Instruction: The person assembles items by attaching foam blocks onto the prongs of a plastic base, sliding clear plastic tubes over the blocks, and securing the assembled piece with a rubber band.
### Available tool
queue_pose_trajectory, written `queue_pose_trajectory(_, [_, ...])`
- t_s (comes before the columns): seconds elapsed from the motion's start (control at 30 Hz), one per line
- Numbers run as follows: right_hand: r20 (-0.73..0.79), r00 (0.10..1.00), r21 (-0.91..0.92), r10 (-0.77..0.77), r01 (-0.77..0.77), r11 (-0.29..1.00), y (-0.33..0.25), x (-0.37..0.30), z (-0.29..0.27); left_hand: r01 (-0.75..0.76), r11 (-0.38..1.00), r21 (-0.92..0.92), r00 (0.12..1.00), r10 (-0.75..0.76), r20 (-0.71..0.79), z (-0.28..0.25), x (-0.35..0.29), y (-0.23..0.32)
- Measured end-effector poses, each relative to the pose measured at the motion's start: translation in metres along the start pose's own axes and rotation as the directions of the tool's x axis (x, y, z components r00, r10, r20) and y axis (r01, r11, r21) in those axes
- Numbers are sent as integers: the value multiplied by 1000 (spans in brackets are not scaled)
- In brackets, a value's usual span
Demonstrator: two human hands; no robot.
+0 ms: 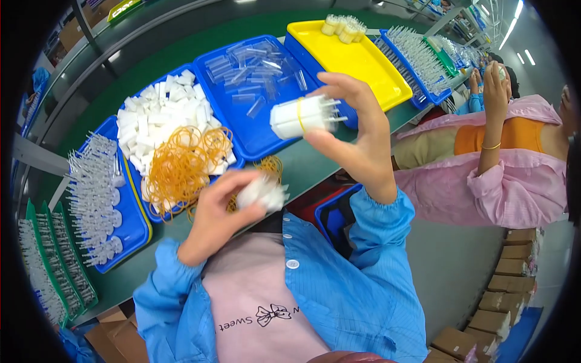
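Note:
A bundle of white tube-like pieces (287,120) with thin clear tips is gripped between my right hand's (363,130) thumb and fingers. A yellow rubber band (300,115) runs round its middle. Lower and to the left, my left hand (221,209) is closed on a clump of white translucent pieces (263,195), smeared by motion. Just beyond that hand, a heap of orange-yellow rubber bands (178,169) lies on many short white pieces (163,109) in a blue tray. Behind the held bundle, clear short tubes (254,69) are scattered in another blue tray (242,121).
A yellow tray (369,63) at the back right bears several banded bundles (344,28). Racks of thin white-tipped parts (417,57) stand beyond it. At left are a blue tray of clear stemmed parts (97,193) and green racks (57,260). A co-worker in pink (484,169) sits right.

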State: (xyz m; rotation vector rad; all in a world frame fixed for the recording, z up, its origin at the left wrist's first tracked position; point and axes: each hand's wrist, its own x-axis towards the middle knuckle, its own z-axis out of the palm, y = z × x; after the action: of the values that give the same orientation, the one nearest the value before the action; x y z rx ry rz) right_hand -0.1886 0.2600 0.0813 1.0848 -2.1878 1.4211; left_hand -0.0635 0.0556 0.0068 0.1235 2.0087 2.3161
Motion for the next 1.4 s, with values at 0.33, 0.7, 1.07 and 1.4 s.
queue_pose_trajectory(0.33, [-166, 958, 55, 235, -229, 972, 5, -53, -23, -343, 792, 506, 932, 356, 74, 47, 80, -60])
queue_pose_trajectory(0.7, [-180, 956, -45, 230, -242, 969, 4, -54, -3, -383, 808, 448, 908, 419, 20, 46, 70, -27])
queue_pose_trajectory(1.07, [-315, 858, -29, -405, 418, 908, -7, -41, 25, -456, 670, 586, 848, 527, 58, -4, 13, 33])
queue_pose_trajectory(1.4, [184, 747, 102, -639, 632, 768, -30, -29, 64, -263, 941, 213, 962, 273, -17, -29, -25, 34])
